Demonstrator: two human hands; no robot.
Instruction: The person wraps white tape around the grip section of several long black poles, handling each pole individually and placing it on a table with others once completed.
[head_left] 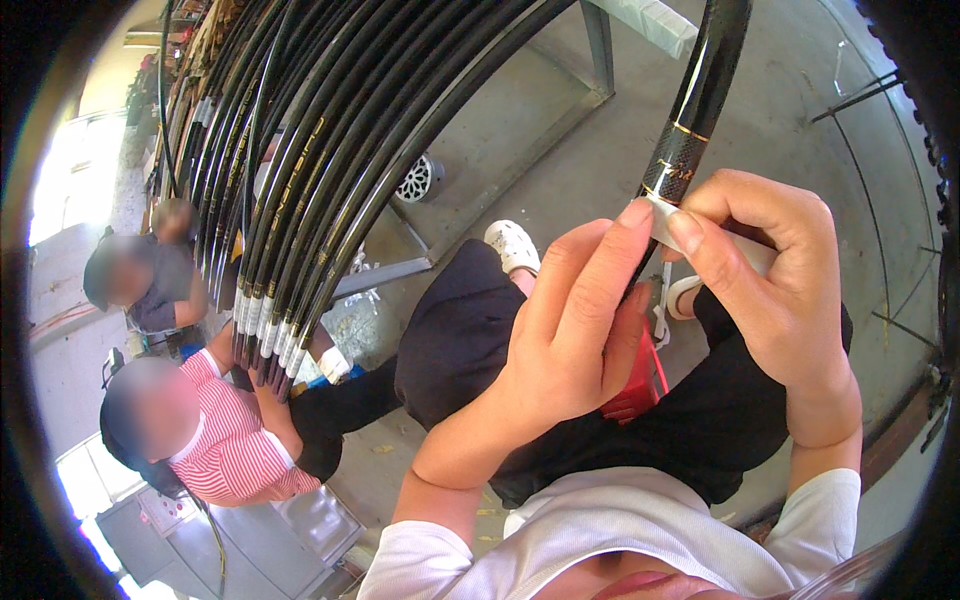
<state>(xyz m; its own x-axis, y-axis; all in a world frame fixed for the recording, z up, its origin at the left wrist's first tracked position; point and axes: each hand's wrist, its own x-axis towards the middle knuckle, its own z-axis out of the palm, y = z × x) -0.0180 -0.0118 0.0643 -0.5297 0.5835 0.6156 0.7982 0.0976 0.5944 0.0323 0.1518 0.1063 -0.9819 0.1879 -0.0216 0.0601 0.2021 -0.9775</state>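
Observation:
A glossy black rod (678,160) with gold rings and a textured band, like a fishing rod, slants down from the top edge into my hands. Fingers of my left hand (570,335) close round its lower part, and one fingertip presses at the end of a small whitish strip (663,212). The strip, thin like tape or film, lies against the rod just below the textured band. Between thumb and bent fingers, my right hand (780,265) pinches its other side. My left fingers hide most of the rod below the strip.
Many black rods (330,170) with whitish wrapped ends hang in a dense row at upper left. A grey metal frame (601,60) stands beyond. A co-worker in a striped shirt (240,440) sits at left, another person (155,285) behind. Something red (632,395) is between my knees.

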